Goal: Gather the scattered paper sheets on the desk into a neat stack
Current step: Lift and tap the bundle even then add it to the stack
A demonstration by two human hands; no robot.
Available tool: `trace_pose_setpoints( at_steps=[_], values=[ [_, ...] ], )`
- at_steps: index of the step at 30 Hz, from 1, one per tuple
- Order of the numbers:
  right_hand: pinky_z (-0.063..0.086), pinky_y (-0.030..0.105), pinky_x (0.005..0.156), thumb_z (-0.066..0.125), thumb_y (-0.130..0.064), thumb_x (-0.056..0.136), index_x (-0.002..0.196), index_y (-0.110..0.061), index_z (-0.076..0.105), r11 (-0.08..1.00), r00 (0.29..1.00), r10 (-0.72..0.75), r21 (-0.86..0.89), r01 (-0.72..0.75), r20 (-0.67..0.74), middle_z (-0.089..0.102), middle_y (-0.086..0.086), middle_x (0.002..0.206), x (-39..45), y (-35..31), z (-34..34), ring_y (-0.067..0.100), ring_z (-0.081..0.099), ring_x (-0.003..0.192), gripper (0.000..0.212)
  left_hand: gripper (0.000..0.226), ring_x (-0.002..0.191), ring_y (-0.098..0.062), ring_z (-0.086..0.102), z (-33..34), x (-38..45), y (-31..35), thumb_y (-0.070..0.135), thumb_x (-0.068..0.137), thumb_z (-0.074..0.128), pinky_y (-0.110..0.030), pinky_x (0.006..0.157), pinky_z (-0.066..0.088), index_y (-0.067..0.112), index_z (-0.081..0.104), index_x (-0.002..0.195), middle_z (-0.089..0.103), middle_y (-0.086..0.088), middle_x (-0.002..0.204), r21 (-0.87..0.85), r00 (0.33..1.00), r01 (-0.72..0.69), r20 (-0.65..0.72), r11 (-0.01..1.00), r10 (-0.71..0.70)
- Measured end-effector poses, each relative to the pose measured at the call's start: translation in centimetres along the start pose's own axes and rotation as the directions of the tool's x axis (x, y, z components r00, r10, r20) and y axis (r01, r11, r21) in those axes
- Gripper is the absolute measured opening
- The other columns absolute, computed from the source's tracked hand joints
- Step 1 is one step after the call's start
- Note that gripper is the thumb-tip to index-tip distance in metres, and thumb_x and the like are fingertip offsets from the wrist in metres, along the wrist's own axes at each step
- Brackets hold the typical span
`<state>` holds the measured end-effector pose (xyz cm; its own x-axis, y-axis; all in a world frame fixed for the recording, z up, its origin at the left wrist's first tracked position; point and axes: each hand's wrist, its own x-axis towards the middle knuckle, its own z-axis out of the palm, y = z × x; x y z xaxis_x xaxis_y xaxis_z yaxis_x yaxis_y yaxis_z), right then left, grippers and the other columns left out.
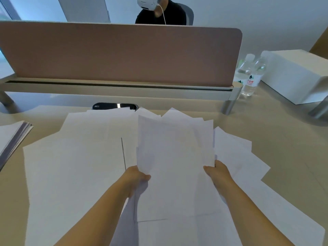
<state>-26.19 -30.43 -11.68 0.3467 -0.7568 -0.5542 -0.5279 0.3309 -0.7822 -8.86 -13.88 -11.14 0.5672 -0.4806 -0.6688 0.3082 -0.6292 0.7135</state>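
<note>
Both hands hold a loose bundle of sheets point(175, 157) lifted off the desk point(284, 139) near the middle: the left hand point(137, 176) pinches its left edge with the thumb on top, and the right hand point(217, 170) grips its right edge, thumb over the paper and fingers hidden underneath. The bundle's far corners fan out unevenly, so the step in hand looks like squaring what has been collected.

To do it well, I would loosen both grips slightly, stand the bundle on one edge and tap it against the desk until the corners agree, then turn it and tap the other edge (clamping hard would only lock the skew in). After that the remaining scattered sheets point(74, 166), spread flat to the left, right and near side, can be slid under or onto it.

Counts: two hands; one held bundle, its sheets too overlapped to count; loose sheets on the desk likewise uncountable, though plainly many; one finished-looking stack point(12, 137) at the far left edge; two water bottles point(252, 75) far right; one white box point(298, 75) beside them
</note>
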Motion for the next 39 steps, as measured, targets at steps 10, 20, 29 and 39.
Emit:
trace_pose_setpoints(
  at_steps=[10, 20, 29, 39],
  values=[
    [0.042, 0.025, 0.089, 0.053, 0.006, 0.087, 0.127, 0.002, 0.049, 0.959, 0.955, -0.193, 0.248, 0.136, 0.225, 0.055, 0.017, 0.127, -3.7, -5.5, 2.3, 0.023, 0.054, 0.100, 0.040, 0.025, 0.065, -0.015, 0.048, -5.6, -6.1, 3.8, -0.005, 0.085, 0.056, -0.024, 0.058, 0.040, 0.013, 0.055, 0.068, 0.054, -0.003, 0.068, -0.063, 0.889, -0.388, -0.290, 0.920, 0.355],
    [0.044, 0.030, 0.083, 0.057, 0.004, 0.085, 0.115, 0.005, 0.058, 0.861, 0.870, -0.478, 0.264, 0.435, 0.124, 0.060, 0.007, 0.108, -10.8, -15.7, 6.2, 0.024, 0.057, 0.094, 0.030, 0.024, 0.066, -0.014, 0.062, -11.4, -12.3, 8.4, -0.008, 0.085, 0.053, -0.019, 0.058, 0.052, 0.005, 0.058, 0.104, 0.063, -0.001, 0.083, -0.308, 0.759, -0.630, -0.440, 0.713, 0.481],
    [0.040, 0.026, 0.082, 0.059, -0.004, 0.087, 0.117, 0.006, 0.057, 0.797, 0.824, -0.566, 0.270, 0.540, 0.025, 0.061, 0.016, 0.116, -14.8, -18.4, 8.1, 0.029, 0.057, 0.103, 0.032, 0.035, 0.104, -0.031, 0.054, -14.0, -14.2, 9.7, -0.005, 0.089, 0.050, -0.040, 0.093, 0.043, -0.002, 0.053, 0.123, 0.059, -0.012, 0.114, -0.223, 0.720, -0.659, -0.463, 0.718, 0.516],
    [0.042, 0.035, 0.089, 0.062, 0.005, 0.081, 0.124, 0.007, 0.050, 0.903, 0.901, -0.411, 0.198, 0.381, 0.140, 0.056, 0.020, 0.125, -12.7, -15.4, 8.8, 0.037, 0.052, 0.115, 0.044, 0.034, 0.086, -0.022, 0.058, -15.1, -11.5, 6.0, -0.013, 0.077, 0.062, -0.029, 0.071, 0.046, 0.012, 0.059, 0.100, 0.063, -0.002, 0.089, -0.166, 0.783, -0.575, -0.396, 0.801, 0.479]
  ],
)
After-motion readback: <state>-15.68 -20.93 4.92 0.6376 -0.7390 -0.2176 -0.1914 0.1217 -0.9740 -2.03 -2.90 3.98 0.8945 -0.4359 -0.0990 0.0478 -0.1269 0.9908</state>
